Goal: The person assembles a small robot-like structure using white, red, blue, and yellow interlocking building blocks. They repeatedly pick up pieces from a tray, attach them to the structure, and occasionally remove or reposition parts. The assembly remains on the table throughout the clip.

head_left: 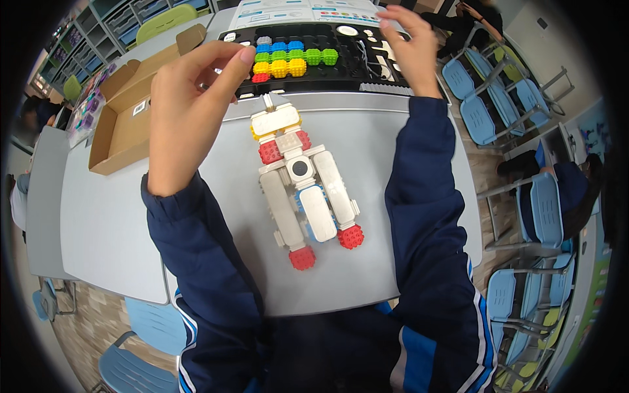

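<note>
At the table's far edge, left hand pinches what looks like a small part over the black parts tray; right hand rests open, fingers on the tray. Block robot lies mid-table between the sleeves. Risk: a sleeve sweep knocks it apart.

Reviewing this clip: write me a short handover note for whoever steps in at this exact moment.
Left hand: raised over the left end of the black parts tray, thumb and forefinger pinched; whether it holds a piece cannot be told.
Right hand: reaching into the tray's right side, among small white parts; grip unclear.
Block figure: lying flat on the grey table, white panels, red knobbly blocks at both feet, yellow-edged top piece.
Done: body, legs and top joined.
Left: coloured blocks remain in the tray. An open cardboard box sits to the left.
</note>
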The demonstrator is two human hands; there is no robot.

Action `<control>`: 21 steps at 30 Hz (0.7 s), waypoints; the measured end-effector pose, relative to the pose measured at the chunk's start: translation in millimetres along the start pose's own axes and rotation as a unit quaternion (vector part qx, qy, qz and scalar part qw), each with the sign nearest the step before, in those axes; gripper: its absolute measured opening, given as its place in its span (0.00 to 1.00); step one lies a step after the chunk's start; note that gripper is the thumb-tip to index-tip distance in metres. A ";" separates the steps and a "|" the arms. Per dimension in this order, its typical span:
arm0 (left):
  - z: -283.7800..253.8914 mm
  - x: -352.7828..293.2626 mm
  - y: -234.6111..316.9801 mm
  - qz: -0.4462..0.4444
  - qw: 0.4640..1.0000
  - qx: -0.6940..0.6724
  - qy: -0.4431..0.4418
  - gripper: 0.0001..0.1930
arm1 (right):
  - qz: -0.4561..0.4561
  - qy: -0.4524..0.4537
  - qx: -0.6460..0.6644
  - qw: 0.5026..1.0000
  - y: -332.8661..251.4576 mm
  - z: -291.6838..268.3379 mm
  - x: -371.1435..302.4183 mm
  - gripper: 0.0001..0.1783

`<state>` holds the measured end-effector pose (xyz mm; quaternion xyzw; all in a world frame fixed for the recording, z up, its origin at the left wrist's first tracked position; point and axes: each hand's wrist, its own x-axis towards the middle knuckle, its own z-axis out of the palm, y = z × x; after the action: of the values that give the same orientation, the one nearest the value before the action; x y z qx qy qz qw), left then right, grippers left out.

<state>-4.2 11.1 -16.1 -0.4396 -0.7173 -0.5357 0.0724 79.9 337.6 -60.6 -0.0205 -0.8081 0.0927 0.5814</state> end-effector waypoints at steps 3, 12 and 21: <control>-3.0 -5.2 8.7 0.022 1.000 0.013 0.017 0.14 | 0.099 -0.005 0.107 0.989 -63.9 -26.9 17.4 0.07; 38.1 -57.6 25.3 0.098 0.988 -0.054 0.104 0.11 | -0.067 -0.104 0.160 0.979 -145.8 -49.7 -83.2 0.13; 29.8 -185.1 -4.0 0.090 0.994 0.002 -0.066 0.40 | 0.224 -0.348 0.204 0.888 -183.0 -120.6 -184.5 0.44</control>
<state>115.6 -66.6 -137.8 -0.5363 -0.6789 -0.4959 0.0738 266.9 147.1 -164.4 -0.0482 -0.8958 0.3839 0.2187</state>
